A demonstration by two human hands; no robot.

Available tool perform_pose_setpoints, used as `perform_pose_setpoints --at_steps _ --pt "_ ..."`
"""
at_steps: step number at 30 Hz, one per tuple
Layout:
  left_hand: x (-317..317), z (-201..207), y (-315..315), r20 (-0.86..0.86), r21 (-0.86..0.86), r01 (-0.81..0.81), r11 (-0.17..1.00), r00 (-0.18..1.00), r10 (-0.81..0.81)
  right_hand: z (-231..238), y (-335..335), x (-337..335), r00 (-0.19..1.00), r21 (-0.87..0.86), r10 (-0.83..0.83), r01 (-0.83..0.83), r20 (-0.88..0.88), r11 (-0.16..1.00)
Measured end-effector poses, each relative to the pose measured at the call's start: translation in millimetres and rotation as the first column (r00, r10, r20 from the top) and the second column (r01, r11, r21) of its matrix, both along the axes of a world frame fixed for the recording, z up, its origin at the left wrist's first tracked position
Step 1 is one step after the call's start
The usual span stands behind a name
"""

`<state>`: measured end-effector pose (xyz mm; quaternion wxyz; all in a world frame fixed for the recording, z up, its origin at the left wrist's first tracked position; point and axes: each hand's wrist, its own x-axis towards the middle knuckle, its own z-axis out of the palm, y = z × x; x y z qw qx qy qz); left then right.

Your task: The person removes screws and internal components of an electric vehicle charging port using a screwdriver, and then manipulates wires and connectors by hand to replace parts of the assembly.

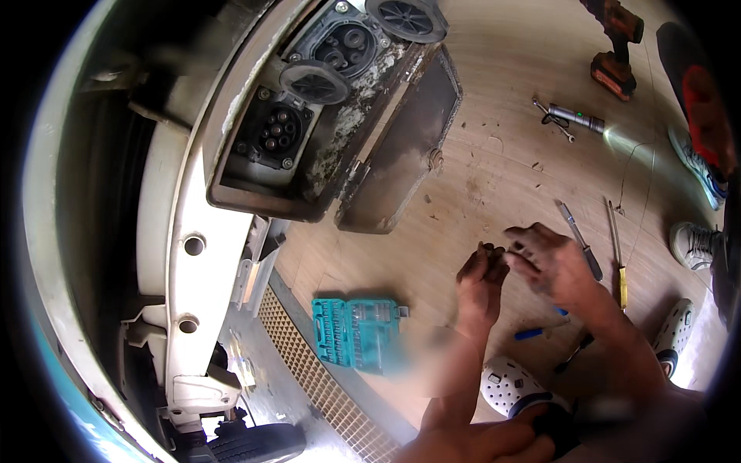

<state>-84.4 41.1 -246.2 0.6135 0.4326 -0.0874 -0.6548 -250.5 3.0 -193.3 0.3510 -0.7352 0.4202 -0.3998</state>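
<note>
Clearly, the relation that counts is how close the two hands sit, fingertips nearly meeting, the left hand (482,285) at about 9 o'clock from the right hand (557,268). The left has its fingers curled up and drawn together; whether something small is pinched there, I cannot tell. The right is blurred, fingers loosely bent and pointing toward 10 o'clock, and its grip cannot be told either.

Outside that gap, the nearest thing in plain view is the driver (592,264), lying on the floor (455,197) near the right hand at 2 to 3 o'clock. Its long axis runs from 11 to 5, handle at the 5 o'clock end, so the right hand is clearly the nearer one. Beyond it, the screwdriver (622,287) lies almost along 12 to 6, yellow handle at the 6 end.

On the other side, the left hand is nearer: the open case (334,332) is at 8 o'clock from it, apart. From both hands, the lower port (275,133) lies well off at 10 o'clock, the upper port (345,48) near 11.
</note>
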Motion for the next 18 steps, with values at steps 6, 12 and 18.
perform_pose_setpoints --at_steps 6,12,18 --pt "-2.8 30.1 8.9 0.088 -0.055 0.02 0.998 0.996 -0.015 -6.8 3.3 23.3 0.99 -0.132 -0.07 0.054 -0.122 0.99" --pt "6.9 40.3 15.7 0.089 -0.002 -0.092 0.996 0.992 0.091 -17.3 2.3 46.8 0.999 -0.086 0.011 -0.015 -0.039 0.996" --pt "-4.5 43.3 6.9 0.066 0.007 -0.03 1.0 0.997 0.029 -17.6 -4.6 37.8 0.999 -0.207 0.028 -0.037 -0.047 0.978"
